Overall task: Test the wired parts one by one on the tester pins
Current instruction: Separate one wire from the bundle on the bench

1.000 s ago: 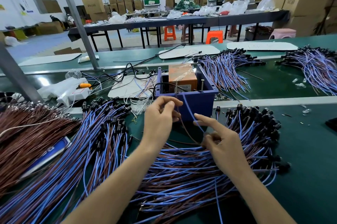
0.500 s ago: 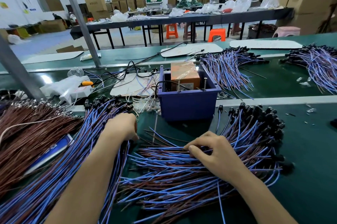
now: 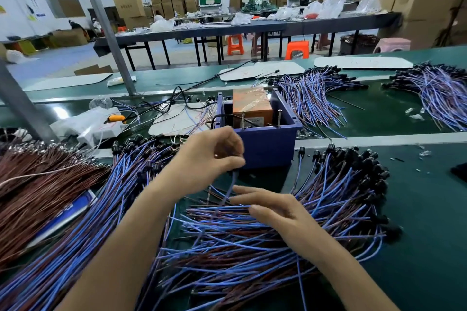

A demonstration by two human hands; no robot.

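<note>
My left hand [image 3: 212, 156] is raised in front of the blue tester box [image 3: 267, 143] and pinches the black head of one wired part [image 3: 231, 186], whose blue and brown leads hang down into the pile. My right hand [image 3: 275, 209] lies with relaxed fingers on the big fan of blue and brown wired parts [image 3: 316, 209] at the front. Two metal tester pins [image 3: 279, 117] stand up from the box's front rim, with an orange block [image 3: 251, 106] inside. The held part is below and left of the pins, apart from them.
A second heap of wired parts [image 3: 106, 204] lies at the left beside a mass of brown wires [image 3: 38, 184]. More bundles [image 3: 310, 98] sit on the far belt. White plastic pieces and black cables [image 3: 96, 126] crowd the space left of the box. Bare green mat [image 3: 429, 209] shows at the right.
My left hand has come up from the left heap to in front of the box, now pinching one part. My right hand has stayed on the front pile, its fingers straightened toward the hanging leads.
</note>
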